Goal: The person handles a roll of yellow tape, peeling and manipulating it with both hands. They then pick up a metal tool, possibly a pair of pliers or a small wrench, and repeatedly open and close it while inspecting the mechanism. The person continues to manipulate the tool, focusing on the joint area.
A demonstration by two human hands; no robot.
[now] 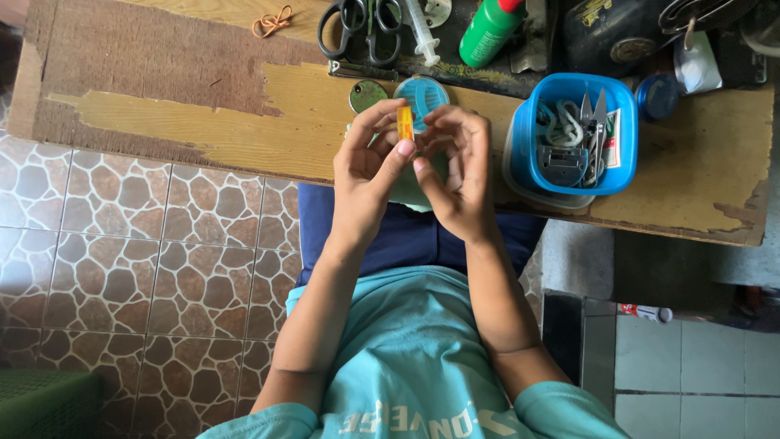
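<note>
My left hand (pixel 367 158) pinches a small orange-yellow spool of thread (pixel 405 123) between thumb and fingers, held upright over the edge of the worn wooden table (pixel 203 122). My right hand (pixel 457 167) is close beside it, fingers curled toward the spool, fingertips nearly touching it. Whether it grips a thread end or a needle I cannot tell. Just beyond the hands lies a round blue case (pixel 424 93) and a round dark metal disc (pixel 367 94). Pale green cloth shows under the hands.
A blue plastic tub (pixel 621 138) with snips, cord and small parts stands to the right. Black scissors (pixel 361 32), a syringe (pixel 421 32), a green bottle (pixel 490 31), an orange rubber band (pixel 271 22) and a black sewing machine (pixel 626 32) lie farther back. Tiled floor lies to the left.
</note>
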